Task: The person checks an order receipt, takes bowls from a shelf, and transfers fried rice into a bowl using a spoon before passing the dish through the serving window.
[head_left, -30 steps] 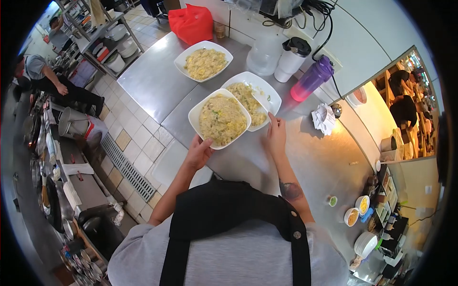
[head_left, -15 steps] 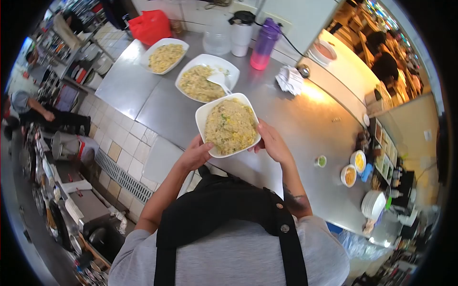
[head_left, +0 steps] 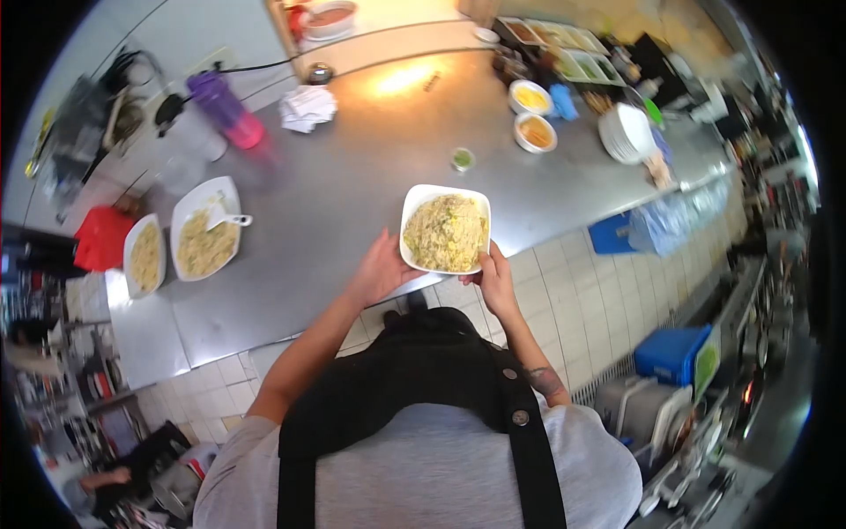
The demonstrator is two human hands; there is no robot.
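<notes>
A white square bowl of fried rice [head_left: 447,231] is held level near the front edge of the steel table [head_left: 352,176]. My left hand [head_left: 382,271] supports its left side, fingers against the wall. On the right side, my right hand [head_left: 492,279] grips the lower corner with the thumb at the rim. Just beyond the bowl stands a small cup of chopped greens [head_left: 463,159]. At the left, a white dish of rice [head_left: 206,240] has a white spoon [head_left: 227,218] in it, beside another rice bowl [head_left: 145,256].
A tumbler [head_left: 226,109], crumpled paper [head_left: 308,108] and a red bag [head_left: 100,239] are at the left. Bowls of yellow [head_left: 530,97] and orange food [head_left: 535,132], stacked white bowls [head_left: 627,134] and ingredient trays [head_left: 577,53] stand at the right. A person's arm [head_left: 106,479] shows lower left.
My right hand left the spoon in the dish and took the bowl's right side. The view has turned right, and both hands have carried the bowl along the table towards the cup of greens.
</notes>
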